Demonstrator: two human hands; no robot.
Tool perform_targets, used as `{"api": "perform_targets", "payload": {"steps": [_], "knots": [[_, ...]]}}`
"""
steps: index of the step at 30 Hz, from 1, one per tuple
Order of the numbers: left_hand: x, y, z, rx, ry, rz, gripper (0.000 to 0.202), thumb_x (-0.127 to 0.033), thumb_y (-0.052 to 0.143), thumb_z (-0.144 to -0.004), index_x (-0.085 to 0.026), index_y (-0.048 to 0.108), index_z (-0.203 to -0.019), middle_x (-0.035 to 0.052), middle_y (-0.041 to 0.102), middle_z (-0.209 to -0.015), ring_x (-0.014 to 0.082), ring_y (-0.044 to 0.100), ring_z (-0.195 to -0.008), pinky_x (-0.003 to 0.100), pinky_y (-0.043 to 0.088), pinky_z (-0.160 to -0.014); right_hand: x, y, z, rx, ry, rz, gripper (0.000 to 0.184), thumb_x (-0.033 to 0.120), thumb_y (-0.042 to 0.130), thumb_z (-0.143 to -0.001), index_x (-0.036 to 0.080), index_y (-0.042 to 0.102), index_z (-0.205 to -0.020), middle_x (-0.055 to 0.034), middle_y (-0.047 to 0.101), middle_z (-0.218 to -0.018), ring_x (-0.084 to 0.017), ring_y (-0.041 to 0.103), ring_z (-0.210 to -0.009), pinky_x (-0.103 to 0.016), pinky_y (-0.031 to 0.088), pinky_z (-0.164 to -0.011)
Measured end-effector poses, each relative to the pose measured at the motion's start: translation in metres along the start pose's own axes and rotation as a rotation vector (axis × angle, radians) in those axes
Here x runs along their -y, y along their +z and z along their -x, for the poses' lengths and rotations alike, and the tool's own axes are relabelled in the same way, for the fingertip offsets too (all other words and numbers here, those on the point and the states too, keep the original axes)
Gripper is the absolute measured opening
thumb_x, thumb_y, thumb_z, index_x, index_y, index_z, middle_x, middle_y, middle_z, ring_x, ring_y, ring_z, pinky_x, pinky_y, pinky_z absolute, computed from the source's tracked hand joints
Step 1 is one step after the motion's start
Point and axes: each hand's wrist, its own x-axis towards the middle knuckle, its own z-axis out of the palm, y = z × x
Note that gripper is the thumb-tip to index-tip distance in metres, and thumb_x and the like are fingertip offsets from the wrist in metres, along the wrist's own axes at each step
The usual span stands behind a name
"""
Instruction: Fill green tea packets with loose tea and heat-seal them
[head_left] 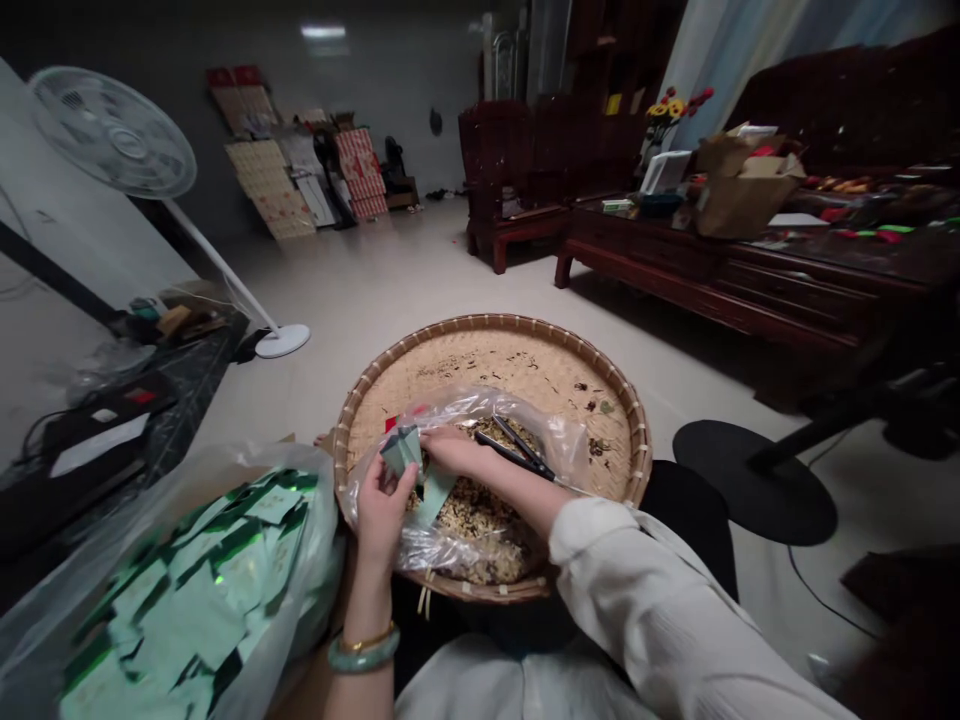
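My left hand (382,515) grips a pale green foil packet (401,452), and the fingertips of my right hand (450,450) pinch its other side. A second green piece (435,495) lies just below them. Black-handled scissors (517,450) rest beside my right forearm on a clear plastic bag (555,440). That bag lies open in a round woven bamboo tray (495,345) and holds a speckled mix of dried grains (469,520). A jade bangle (364,652) and a gold bracelet circle my left wrist.
At lower left, a large plastic bag (187,590) is full of green foil packets. A standing fan (112,130) and a dark cluttered table (180,390) are on the left. A carved wooden table with a cardboard box (742,190) stands at right, near a round black stand base (754,480).
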Motion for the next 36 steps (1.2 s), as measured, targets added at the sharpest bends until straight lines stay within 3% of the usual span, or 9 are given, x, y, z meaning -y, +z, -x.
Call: {"api": "perform_targets", "payload": {"steps": [3,7,13,17,21,27,31,33,36], "knots": [[0.0,-0.005,-0.001,-0.003,-0.005,-0.016,0.047,-0.035,0.071,-0.065,-0.014,0.06,-0.106,0.0129,0.068,-0.111,0.0263,0.063,-0.104,0.041,0.046,-0.096,0.004,0.001,-0.034,0.119,-0.031,0.053,0.038,0.023,0.07,-0.07,0.02,0.065,-0.108,-0.0089,0.069,-0.105,-0.026,0.064,-0.095,-0.03,0.049,-0.08],[0.004,-0.01,-0.001,-0.002,-0.009,-0.027,0.045,-0.037,0.07,-0.066,-0.014,0.06,-0.103,0.0118,0.069,-0.108,0.0251,0.064,-0.102,0.039,0.047,-0.095,0.0,0.002,-0.039,0.129,-0.067,0.094,0.055,0.025,0.074,-0.064,0.017,0.06,-0.117,-0.0124,0.063,-0.119,-0.029,0.058,-0.109,-0.032,0.046,-0.091],[0.006,-0.004,-0.001,0.009,-0.04,0.036,0.049,-0.036,0.071,-0.065,-0.015,0.059,-0.107,0.0114,0.068,-0.112,0.024,0.063,-0.103,0.037,0.048,-0.093,-0.019,-0.001,0.011,0.081,-0.022,0.054,0.05,0.02,0.067,-0.069,0.018,0.059,-0.119,-0.0134,0.065,-0.112,-0.03,0.063,-0.1,-0.034,0.051,-0.079],[0.005,0.0,0.003,0.022,-0.059,0.05,0.047,-0.035,0.072,-0.065,-0.015,0.059,-0.106,0.0098,0.069,-0.109,0.024,0.064,-0.102,0.038,0.048,-0.094,-0.028,-0.008,0.048,0.013,-0.013,-0.197,0.042,0.016,0.064,-0.074,0.016,0.062,-0.116,-0.0116,0.067,-0.113,-0.026,0.062,-0.105,-0.033,0.048,-0.09],[0.004,0.003,0.008,0.053,-0.072,0.041,0.047,-0.035,0.072,-0.065,-0.015,0.06,-0.105,0.0106,0.07,-0.107,0.0245,0.065,-0.1,0.039,0.047,-0.094,-0.032,-0.011,0.073,-0.087,0.119,-0.394,0.044,0.017,0.058,-0.083,0.016,0.057,-0.126,-0.0113,0.06,-0.127,-0.024,0.057,-0.117,-0.034,0.042,-0.101],[0.002,0.004,0.015,0.111,-0.125,0.056,0.049,-0.038,0.073,-0.062,-0.014,0.06,-0.103,0.011,0.069,-0.107,0.0247,0.064,-0.101,0.038,0.048,-0.093,-0.031,-0.007,0.099,-0.134,0.142,-0.427,0.054,0.001,0.054,-0.073,0.018,0.059,-0.125,-0.0083,0.06,-0.128,-0.023,0.055,-0.119,-0.035,0.04,-0.103],[0.0,0.003,0.024,0.142,-0.174,0.11,0.05,-0.038,0.075,-0.06,-0.015,0.06,-0.101,0.0101,0.07,-0.105,0.0247,0.065,-0.098,0.038,0.048,-0.091,-0.028,-0.007,0.113,-0.139,0.216,-0.401,0.025,0.015,0.062,-0.078,0.019,0.072,-0.1,-0.0058,0.073,-0.102,-0.023,0.066,-0.098,-0.032,0.047,-0.09],[0.001,0.004,0.032,0.205,-0.222,0.15,0.051,-0.039,0.076,-0.06,-0.014,0.061,-0.101,0.0109,0.07,-0.105,0.025,0.065,-0.098,0.037,0.049,-0.09,-0.026,-0.006,0.115,-0.121,0.257,-0.363,0.019,0.023,0.06,-0.083,0.019,0.073,-0.095,-0.0063,0.074,-0.096,-0.023,0.068,-0.091,-0.032,0.049,-0.084],[0.005,0.008,0.043,0.372,-0.307,0.225,0.051,-0.039,0.077,-0.061,-0.013,0.062,-0.103,0.0133,0.069,-0.11,0.0257,0.064,-0.104,0.037,0.047,-0.093,-0.023,0.0,0.108,-0.123,0.225,-0.393,0.024,0.014,0.056,-0.082,0.02,0.073,-0.098,-0.005,0.073,-0.099,-0.021,0.067,-0.094,-0.03,0.048,-0.086]]}}
